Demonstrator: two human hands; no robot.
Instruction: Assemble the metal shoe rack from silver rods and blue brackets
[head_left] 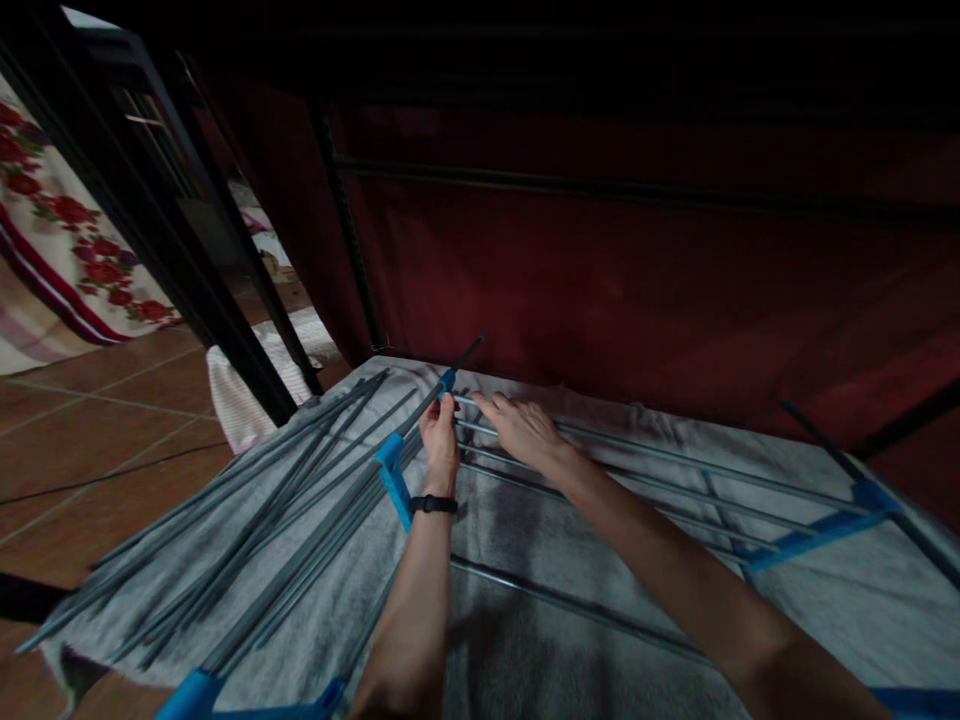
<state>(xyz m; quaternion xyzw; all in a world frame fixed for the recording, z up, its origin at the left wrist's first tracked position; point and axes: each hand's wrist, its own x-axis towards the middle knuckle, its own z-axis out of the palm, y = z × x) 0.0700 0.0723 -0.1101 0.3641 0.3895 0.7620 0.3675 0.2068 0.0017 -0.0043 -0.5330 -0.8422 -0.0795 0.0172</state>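
A partly assembled rack of grey metal tubes and blue plastic connectors lies on a grey cloth. My left hand (439,440), with a black band on its wrist, is closed around the far blue connector (447,381) on the long side pole (330,545). Right beside it, my right hand (521,428) pinches the end of the farthest crosswise tube (675,462), where it meets that connector. Several parallel tubes run across to a blue connector bar (814,540) on the right. Another blue connector (391,470) sits nearer on the left pole. My fingers partly hide the joint.
Loose grey tubes (270,500) are heaped on the left of the cloth (555,640). A dark red sheet (600,290) hangs behind, with a black frame bar (600,185) across it. Black posts (161,220) stand at left, beside a tiled floor (112,430) and a floral cloth (75,240).
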